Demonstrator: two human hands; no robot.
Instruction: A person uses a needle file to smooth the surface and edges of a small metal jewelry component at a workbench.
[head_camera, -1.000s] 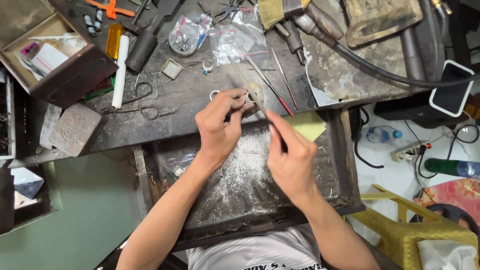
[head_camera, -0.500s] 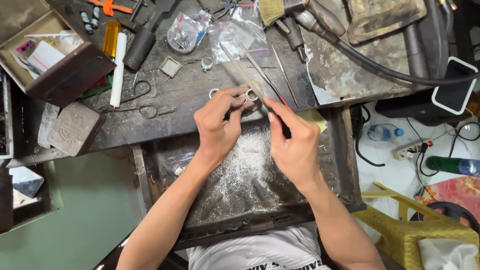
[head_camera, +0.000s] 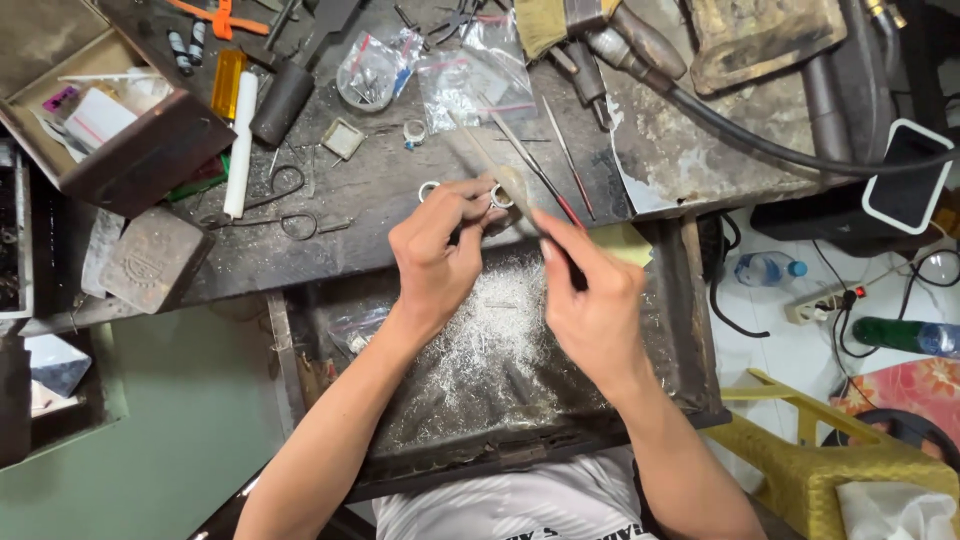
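Filing a small silver ring is the step I judge to be in hand, seen from the camera on my head. My left hand pinches the ring between thumb and fingertips, right at the front edge of the dark workbench. My right hand is closed around a thin file, and the file lies slanting across the ring, its far end pointing up and to the left. The file looks blurred, so I think it is moving.

I think the next move calls for short, even strokes, with the ring held tight so it does not spin or slip away.

My left wrist is bent and the fingers curl in over the ring. My right hand sits a little lower, knuckles up, with the first finger stretched along the file. Both forearms reach forward over the open drawer, which is full of silver dust. Another small ring lies on the bench just beside my left fingers.
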